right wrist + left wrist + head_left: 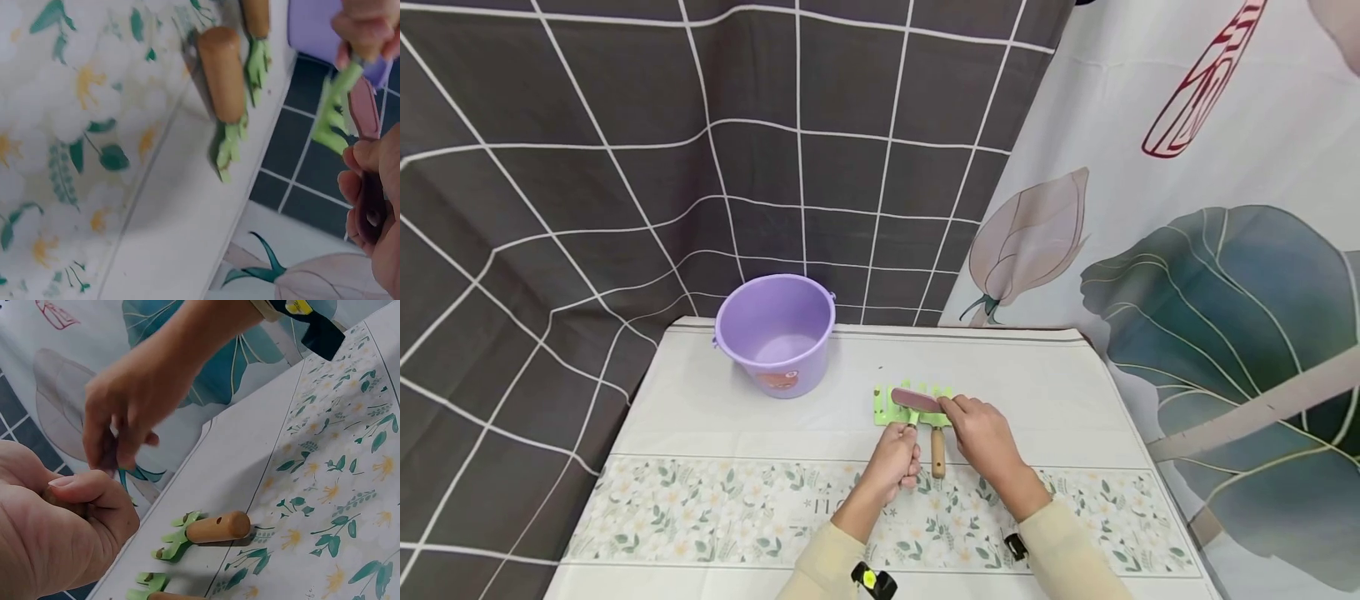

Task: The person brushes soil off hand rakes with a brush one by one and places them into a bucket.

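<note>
My left hand (892, 458) grips the wooden handle of a small green hand rake (326, 122), holding it up off the table. My right hand (987, 435) holds a brush (916, 400) with a pink back and a dark purple handle. In the right wrist view, the brush head is close beside the rake's green tines, pale bristles facing them; contact cannot be told. Below lie two more green garden tools with wooden handles, one a small fork (181, 536), the other a similar tool (149, 584) partly cut off by the left wrist view's edge.
A purple bucket (808, 367) stands at the back left of the table. The white tablecloth (1037, 392) has a flowered band across its front. Dark checked cloth (760, 200) hangs behind and to the left, a white printed curtain (1112, 183) to the right.
</note>
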### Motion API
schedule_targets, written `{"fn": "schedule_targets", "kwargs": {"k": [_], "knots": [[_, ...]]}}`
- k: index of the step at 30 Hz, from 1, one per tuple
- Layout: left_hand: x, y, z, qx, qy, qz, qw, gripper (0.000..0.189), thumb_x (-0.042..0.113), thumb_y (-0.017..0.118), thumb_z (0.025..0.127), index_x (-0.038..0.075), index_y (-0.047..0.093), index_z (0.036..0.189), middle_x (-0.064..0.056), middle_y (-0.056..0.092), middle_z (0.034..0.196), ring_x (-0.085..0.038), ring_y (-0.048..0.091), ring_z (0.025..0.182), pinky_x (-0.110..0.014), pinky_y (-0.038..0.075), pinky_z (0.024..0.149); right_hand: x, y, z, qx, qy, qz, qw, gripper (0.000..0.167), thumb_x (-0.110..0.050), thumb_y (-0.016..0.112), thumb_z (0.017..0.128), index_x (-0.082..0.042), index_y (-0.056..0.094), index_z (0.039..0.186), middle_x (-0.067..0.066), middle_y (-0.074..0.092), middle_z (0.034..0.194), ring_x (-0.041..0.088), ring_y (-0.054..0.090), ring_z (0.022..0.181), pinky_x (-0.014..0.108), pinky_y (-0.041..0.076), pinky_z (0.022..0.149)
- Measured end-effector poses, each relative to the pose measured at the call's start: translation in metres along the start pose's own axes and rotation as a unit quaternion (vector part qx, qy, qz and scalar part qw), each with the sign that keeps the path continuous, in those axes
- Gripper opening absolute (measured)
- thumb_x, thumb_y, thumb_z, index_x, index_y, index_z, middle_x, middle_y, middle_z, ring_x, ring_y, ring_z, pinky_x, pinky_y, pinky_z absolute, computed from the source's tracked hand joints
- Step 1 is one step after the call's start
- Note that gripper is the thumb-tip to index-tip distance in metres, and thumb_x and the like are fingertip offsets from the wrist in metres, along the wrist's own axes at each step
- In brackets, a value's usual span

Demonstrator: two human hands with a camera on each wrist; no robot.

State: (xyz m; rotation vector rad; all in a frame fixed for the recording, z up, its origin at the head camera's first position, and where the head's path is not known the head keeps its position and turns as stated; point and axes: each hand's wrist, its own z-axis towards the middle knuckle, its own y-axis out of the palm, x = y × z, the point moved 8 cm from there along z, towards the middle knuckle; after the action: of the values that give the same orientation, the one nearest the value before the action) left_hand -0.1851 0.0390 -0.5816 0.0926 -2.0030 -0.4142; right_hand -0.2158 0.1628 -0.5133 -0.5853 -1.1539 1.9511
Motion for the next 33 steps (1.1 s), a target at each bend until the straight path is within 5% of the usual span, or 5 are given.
{"fn": "schedule_targets", "kwargs": {"k": [9, 17, 33], "knots": [[-0.002, 0.002, -0.003, 0.005, 0.004, 0.012, 0.9999, 0.019, 0.02, 0.032, 0.113, 0.006, 0.039, 0.123, 0.001, 0.044, 0.082, -0.005, 0.035, 0.057, -0.014, 0.026, 0.042, -0.001, 0.009, 0.0, -0.032, 0.023, -0.061, 0.9974, 0.045, 0.005, 0.084, 0.079, -0.009, 0.073, 0.121, 0.005, 0.073, 0.096, 0.021, 0.066, 0.073, 0.034, 0.058, 0.061], [0.0, 0.002, -0.005, 0.009, 0.004, 0.004, 0.9999, 0.021, 0.02, 0.033, 0.113, 0.005, 0.039, 0.126, 0.001, 0.044, 0.081, -0.005, 0.035, 0.055, -0.014, 0.025, 0.041, 0.002, 0.005, 0.0, -0.018, 0.017, -0.107, 0.994, 0.046, 0.002, 0.085, 0.079, -0.01, 0.072, 0.122, 0.005, 0.073, 0.101, 0.023, 0.066, 0.076, 0.035, 0.056, 0.061], [-0.003, 0.002, -0.006, -0.001, -0.006, -0.005, 1.0, 0.023, 0.019, 0.032, 0.113, 0.001, 0.035, 0.129, 0.0, 0.042, 0.081, -0.006, 0.034, 0.056, -0.014, 0.025, 0.041, 0.012, -0.013, 0.0, 0.039, 0.046, -0.037, 0.9975, 0.036, 0.005, 0.075, 0.088, -0.006, 0.071, 0.122, 0.008, 0.072, 0.095, 0.026, 0.066, 0.072, 0.038, 0.057, 0.059]]}}
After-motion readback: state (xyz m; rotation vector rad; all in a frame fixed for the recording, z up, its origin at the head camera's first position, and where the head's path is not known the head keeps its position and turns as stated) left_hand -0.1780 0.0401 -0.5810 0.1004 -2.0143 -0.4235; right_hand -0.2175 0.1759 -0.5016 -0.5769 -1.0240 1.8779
